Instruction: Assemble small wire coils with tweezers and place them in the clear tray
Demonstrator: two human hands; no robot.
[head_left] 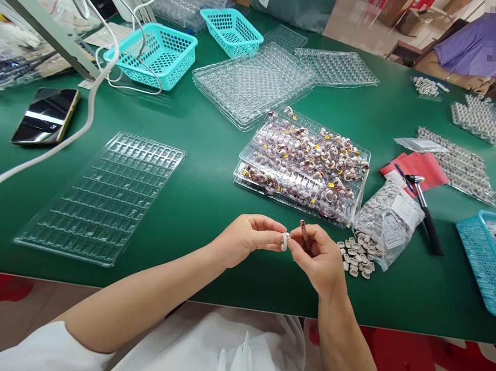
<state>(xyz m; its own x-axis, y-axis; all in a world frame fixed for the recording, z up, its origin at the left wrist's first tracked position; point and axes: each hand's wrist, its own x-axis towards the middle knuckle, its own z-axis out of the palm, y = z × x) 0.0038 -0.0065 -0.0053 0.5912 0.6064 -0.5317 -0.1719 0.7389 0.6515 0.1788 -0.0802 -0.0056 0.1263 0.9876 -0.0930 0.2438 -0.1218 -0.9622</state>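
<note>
head view: small white piece (285, 242) sits between my fingertips, long axis roughly toward-away from me. my left hand (242, 241) pinches it; my right hand (322, 260) meets its right side, also gripping a slim brown tool (304, 234). loose beige caps (356, 258) nearer right.

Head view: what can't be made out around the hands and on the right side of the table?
In the head view:
Small white part: partly covered by the left hand; too small for detail.
Brown strip: lower end hidden by the right hand.
Label on the plastic bag: too small to read.
Blue basket: cut off by the right edge.
</note>
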